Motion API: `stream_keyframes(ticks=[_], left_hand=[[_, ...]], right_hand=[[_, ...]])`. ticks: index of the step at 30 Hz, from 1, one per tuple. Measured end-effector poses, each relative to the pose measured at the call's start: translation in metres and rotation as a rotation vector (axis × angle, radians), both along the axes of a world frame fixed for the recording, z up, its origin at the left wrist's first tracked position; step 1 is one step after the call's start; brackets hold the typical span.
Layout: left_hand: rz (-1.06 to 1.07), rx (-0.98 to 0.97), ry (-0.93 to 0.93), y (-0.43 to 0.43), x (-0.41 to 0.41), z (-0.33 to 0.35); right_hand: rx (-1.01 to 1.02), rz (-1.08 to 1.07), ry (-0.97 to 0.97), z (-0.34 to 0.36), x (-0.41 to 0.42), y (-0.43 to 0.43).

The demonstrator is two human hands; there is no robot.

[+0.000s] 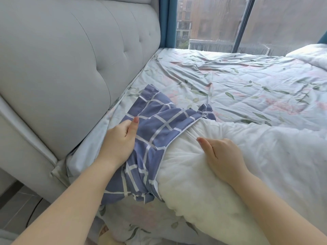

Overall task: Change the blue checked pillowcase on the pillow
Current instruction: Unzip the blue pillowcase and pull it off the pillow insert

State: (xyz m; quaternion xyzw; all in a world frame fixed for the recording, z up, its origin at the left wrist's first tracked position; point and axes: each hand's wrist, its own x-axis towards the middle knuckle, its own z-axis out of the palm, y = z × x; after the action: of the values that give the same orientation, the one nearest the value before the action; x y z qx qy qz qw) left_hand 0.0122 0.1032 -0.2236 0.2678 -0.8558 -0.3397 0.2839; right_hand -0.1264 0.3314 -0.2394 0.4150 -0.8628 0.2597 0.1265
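Headboard (70, 68): grey, padded, at far left; the bed (230, 82) ran along it under a leaf-print sheet.

Left hand (120, 138): fingers curled round a bunch of the pillowcase (159, 124), thumb up, gripping the cloth near the headboard side.

Pillowcase: blue with white checks, lying on the bed by the headboard. It was rumpled and covered only the left end of the pillow (185, 174); its open hem crossed the pillow at a slant. Judged thin, light woven cotton: limp, no stiffness, will fold and snag rather than slide freely. Not fragile. Best hold is at the hem or at the closed end's corners, with a gathered handful rather than a fingertip pinch.

Pillow: white and puffy, mostly bare, lying across the bed's near edge. Judged light, soft and springy. It gives under pressure, so it needs a deep grasp into the stuffing to stay put against a pull.

Right hand (223, 156): on top of the pillow just right of the hem, thumb forward, fingers dug into the cover, which puckered toward them; gripping the pillow.

Window (212, 23): beyond the bed, at the back.
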Motion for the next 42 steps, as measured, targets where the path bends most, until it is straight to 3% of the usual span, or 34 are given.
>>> stream_keyframes(ticks=[3,5,7,9,13,18,22,26,29,30,32,35,38,42], left_hand=[[0.072,0.138,-0.141,-0.009,0.003,-0.005],[0.079,0.333,-0.281,-0.012,0.006,-0.005],[0.031,0.540,-0.310,-0.009,0.009,-0.005],[-0.006,0.615,-0.273,-0.004,0.011,-0.005],[-0.082,0.585,-0.201,0.001,0.008,-0.009],[-0.034,0.541,-0.182,-0.002,-0.001,-0.007],[-0.043,0.523,-0.190,-0.005,0.001,-0.006],[-0.026,0.552,-0.236,0.001,0.005,-0.002],[-0.074,0.544,-0.256,0.013,0.006,0.002],[-0.088,0.547,-0.250,0.015,0.005,0.003],[-0.099,0.564,-0.220,0.019,0.003,0.002],[-0.106,0.599,-0.169,0.025,0.000,0.000],[-0.075,0.618,-0.101,0.030,-0.003,-0.001],[-0.064,0.645,0.097,0.044,-0.008,0.000]], right_hand=[[-0.048,0.000,-0.014,-0.004,-0.008,-0.004],[-0.085,-0.017,-0.053,-0.007,-0.016,-0.006],[-0.100,-0.026,-0.095,-0.010,-0.021,-0.007],[-0.060,0.003,-0.107,-0.009,-0.019,-0.008],[0.015,0.136,-0.097,-0.004,-0.003,-0.005],[-0.146,0.163,-0.207,0.007,-0.002,0.038],[-0.126,-0.113,-0.168,0.019,-0.022,0.082],[0.037,-0.326,-0.231,0.019,-0.030,0.120],[0.222,-0.555,-0.067,0.013,-0.036,0.142],[0.240,-0.657,-0.091,0.013,-0.039,0.151],[0.177,-0.781,-0.321,0.016,-0.048,0.175],[0.036,-0.689,-0.608,0.013,-0.050,0.198],[-0.042,-0.649,-0.495,0.000,-0.040,0.192],[-0.297,-0.636,-0.380,-0.003,-0.037,0.171]])
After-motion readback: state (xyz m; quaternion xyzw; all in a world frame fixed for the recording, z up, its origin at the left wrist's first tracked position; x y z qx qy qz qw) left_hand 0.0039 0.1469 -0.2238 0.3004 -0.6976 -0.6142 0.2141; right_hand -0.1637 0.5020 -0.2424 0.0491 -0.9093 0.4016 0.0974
